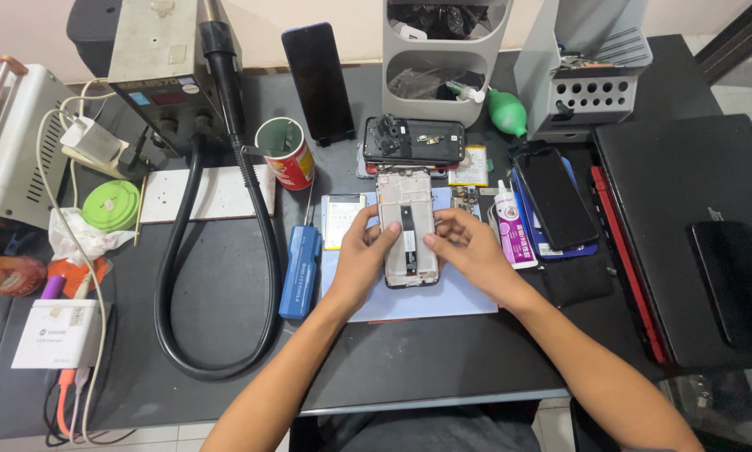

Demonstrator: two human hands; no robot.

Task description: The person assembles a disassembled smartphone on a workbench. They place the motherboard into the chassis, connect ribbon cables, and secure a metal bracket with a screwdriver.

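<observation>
Cluttered dark workbench [225,293]; left hand [361,255] and right hand [472,251] both gripping opened phone frame [408,228] over pale blue mat [443,297]

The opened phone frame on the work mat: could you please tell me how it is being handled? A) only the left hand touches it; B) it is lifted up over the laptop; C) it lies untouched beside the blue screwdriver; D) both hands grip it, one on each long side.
D: the left hand and the right hand each press a long edge of the phone frame, which lies on the pale mat.
</observation>
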